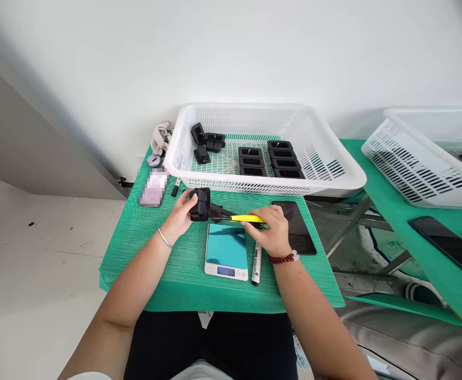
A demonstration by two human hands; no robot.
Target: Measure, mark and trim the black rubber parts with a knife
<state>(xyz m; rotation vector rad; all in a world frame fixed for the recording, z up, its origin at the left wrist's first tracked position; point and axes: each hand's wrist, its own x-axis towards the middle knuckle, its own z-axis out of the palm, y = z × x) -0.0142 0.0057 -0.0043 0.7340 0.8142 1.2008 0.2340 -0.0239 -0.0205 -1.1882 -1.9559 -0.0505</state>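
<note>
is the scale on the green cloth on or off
On: the scale's small display at its near edge shows dark digits that look like 0.0 on a bluish screen.

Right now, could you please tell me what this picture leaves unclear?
All in the head view:
Yellow tool: grip end covered by the right hand.
Dark flat object: left side partly hidden by that hand.
Pink item: blurred by pixelation.
Second basket: right end cut off by the picture edge.

two white baskets (254,184), two markers (257,266), one scale (226,246), one yellow-handled tool (247,218)
</note>
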